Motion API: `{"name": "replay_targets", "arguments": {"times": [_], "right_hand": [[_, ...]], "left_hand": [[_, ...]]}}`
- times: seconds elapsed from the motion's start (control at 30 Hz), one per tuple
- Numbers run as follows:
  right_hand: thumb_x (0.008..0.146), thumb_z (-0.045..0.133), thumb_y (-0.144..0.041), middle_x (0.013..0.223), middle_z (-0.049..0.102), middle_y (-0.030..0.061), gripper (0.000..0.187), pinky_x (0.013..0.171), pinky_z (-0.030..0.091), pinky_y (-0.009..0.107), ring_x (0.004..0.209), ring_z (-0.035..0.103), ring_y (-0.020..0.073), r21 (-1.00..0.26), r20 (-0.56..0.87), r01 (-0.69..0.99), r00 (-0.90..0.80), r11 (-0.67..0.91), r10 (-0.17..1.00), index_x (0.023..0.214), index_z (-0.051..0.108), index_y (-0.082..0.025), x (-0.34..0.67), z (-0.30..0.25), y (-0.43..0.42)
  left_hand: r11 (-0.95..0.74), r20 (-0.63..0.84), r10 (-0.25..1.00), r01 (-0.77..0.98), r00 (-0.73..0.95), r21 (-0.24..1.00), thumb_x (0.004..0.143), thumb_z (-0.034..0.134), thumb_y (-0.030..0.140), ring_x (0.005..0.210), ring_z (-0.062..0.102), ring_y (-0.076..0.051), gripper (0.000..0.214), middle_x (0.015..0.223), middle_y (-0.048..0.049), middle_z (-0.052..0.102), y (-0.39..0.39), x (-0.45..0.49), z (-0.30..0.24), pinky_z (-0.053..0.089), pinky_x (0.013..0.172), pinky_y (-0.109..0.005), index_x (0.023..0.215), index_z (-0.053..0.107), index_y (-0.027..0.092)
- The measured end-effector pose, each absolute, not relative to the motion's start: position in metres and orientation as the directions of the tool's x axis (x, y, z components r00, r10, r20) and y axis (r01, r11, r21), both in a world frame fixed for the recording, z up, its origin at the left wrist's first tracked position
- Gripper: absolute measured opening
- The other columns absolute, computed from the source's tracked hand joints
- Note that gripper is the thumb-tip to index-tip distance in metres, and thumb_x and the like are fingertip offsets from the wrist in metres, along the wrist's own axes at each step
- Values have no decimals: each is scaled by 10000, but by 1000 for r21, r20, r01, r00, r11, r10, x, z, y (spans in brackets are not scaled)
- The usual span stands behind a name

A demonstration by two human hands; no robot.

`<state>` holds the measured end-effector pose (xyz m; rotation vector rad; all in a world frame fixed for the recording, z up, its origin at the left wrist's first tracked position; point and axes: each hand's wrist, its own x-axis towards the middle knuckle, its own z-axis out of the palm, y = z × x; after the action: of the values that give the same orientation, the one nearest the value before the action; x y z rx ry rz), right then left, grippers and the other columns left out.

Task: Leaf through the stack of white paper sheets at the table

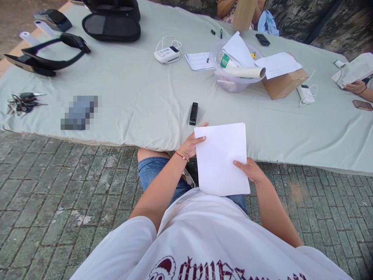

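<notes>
A stack of white paper [222,161] is held over my lap at the near edge of the table. My left hand [192,144] grips its left side, thumb on top and the other fingers mostly underneath. On the right edge, my right hand [250,169] pinches the sheets with its thumb on the upper face; the rest of its fingers are hidden below. The visible side of the paper looks blank. Just beyond the top left corner, a small black stapler [193,113] lies on the cloth, apart from both hands.
On the cloth-covered table [140,93] stand a plastic basin [233,83] with papers and a bottle, and a cardboard box [284,83]. Keys [25,103], a black headset [58,54], a black case [112,27] and a white corded device [167,53] lie leftward. Other people sit across and at right.
</notes>
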<state>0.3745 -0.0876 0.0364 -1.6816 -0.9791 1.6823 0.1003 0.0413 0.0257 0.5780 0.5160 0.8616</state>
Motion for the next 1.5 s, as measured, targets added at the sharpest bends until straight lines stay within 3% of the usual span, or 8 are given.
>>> {"name": "replay_targets", "arguments": {"times": [0.13,0.27,0.53,0.9,1.1,1.3,1.4,1.5], "right_hand": [[768,752,-513,1113,747,53,391,897,569,487,1043,695,319,-831,-553,111,-68,-544,831,1054,745,-246,377,43,-90],[749,780,-505,1175,726,53,422,988,526,496,1124,662,318,-859,-511,32,-26,-510,859,1080,736,-248,373,42,-91],[730,801,-503,1191,721,59,449,1007,521,494,1165,645,318,-838,-538,-109,-8,-535,843,1091,726,-247,365,36,-96],[749,781,-514,1136,741,64,416,988,535,494,1118,671,322,-824,-560,-108,-1,-556,829,1061,733,-244,363,32,-93],[755,752,-565,1100,751,60,427,999,525,514,1123,665,334,-838,-545,-34,48,-544,837,1043,736,-249,358,27,-89],[791,713,-571,1126,742,67,435,986,523,517,1109,666,338,-849,-525,64,27,-525,851,1075,732,-242,360,29,-92],[786,715,-572,1145,736,67,440,973,531,490,1105,668,328,-842,-537,43,17,-538,843,1074,723,-240,360,32,-92],[790,702,-577,1224,705,34,497,995,516,455,1157,642,294,-900,-432,8,103,-435,896,1183,646,-279,358,35,-87]], "left_hand": [[527,-243,823,-531,512,663,682,842,317,1137,653,-340,600,1132,-151,725,40,101,21,469,1048,-510,1221,641,146],[526,-275,830,-518,485,675,737,803,363,1103,671,-332,471,1080,-140,742,39,103,24,500,1015,-505,1136,681,144],[491,-192,835,-540,516,683,722,810,376,1078,680,-284,708,1135,-62,714,37,101,48,505,1009,-463,1365,534,274],[429,-230,888,-535,398,728,739,786,442,935,683,-240,368,906,7,661,40,103,43,538,907,-398,1027,635,271],[462,-225,863,-529,451,711,782,738,460,1077,660,-285,524,1089,-71,720,42,106,44,496,987,-452,1244,628,239],[437,-218,886,-580,409,688,789,742,432,1272,558,-299,544,1385,-123,599,42,105,41,425,1091,-458,1265,619,200],[423,-212,890,-558,404,714,783,747,445,1273,557,-302,530,1399,-127,586,43,104,42,418,1098,-465,1238,632,198],[427,-205,880,-526,428,735,771,756,463,1190,611,-292,521,1293,-112,654,43,102,46,455,1057,-460,1206,642,200]]}}
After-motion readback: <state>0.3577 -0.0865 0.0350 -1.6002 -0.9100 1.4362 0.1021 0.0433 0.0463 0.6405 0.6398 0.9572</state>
